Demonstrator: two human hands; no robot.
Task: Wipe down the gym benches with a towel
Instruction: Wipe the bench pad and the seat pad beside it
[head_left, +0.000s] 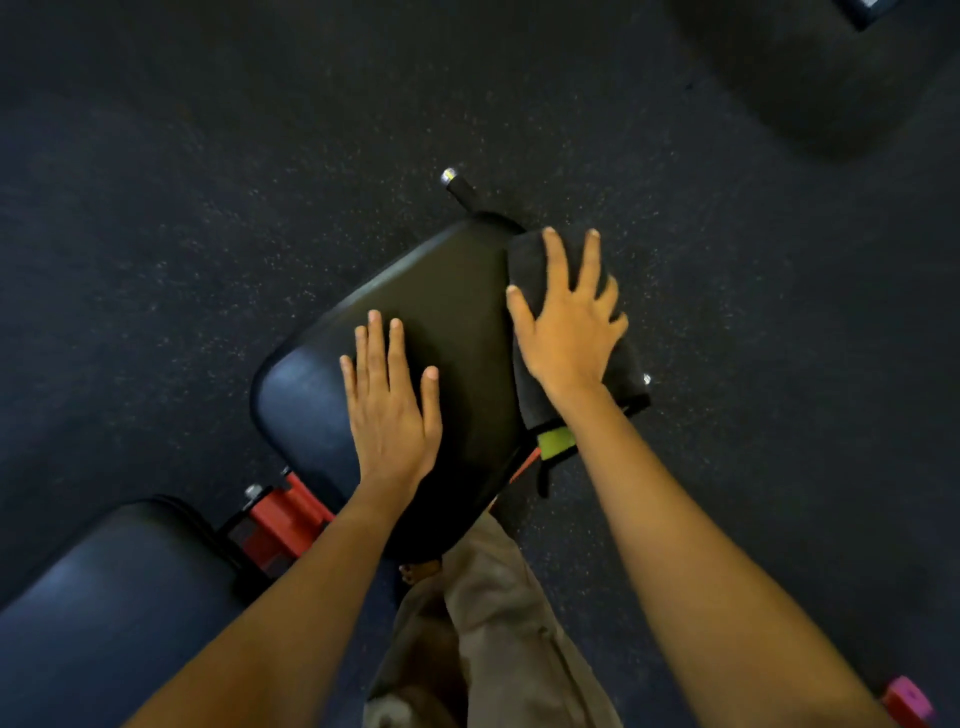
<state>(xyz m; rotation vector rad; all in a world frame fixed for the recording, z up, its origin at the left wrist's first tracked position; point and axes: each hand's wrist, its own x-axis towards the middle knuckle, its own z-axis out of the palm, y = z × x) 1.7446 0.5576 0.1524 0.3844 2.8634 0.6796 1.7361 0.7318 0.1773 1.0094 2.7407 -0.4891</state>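
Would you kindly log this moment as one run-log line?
left hand: flat on seat pad | right hand: pressing towel at pad's right edge

Under my left grip (389, 410) the bench (452, 312) pad is smooth, leather-like vinyl with a soft sheen. The second pad (104, 597) gleams bluish and looks glossier. My right grip (566, 322) presses a dark towel (527, 254) of matt, fuzzy cloth. The floor (208, 182) looks like matt rubber, grainy and flecked with pale specks. The red bracket (283, 519) is painted metal, and its bolt (253, 491) is bright and shiny. My trousers (509, 623) are matt woven cloth.
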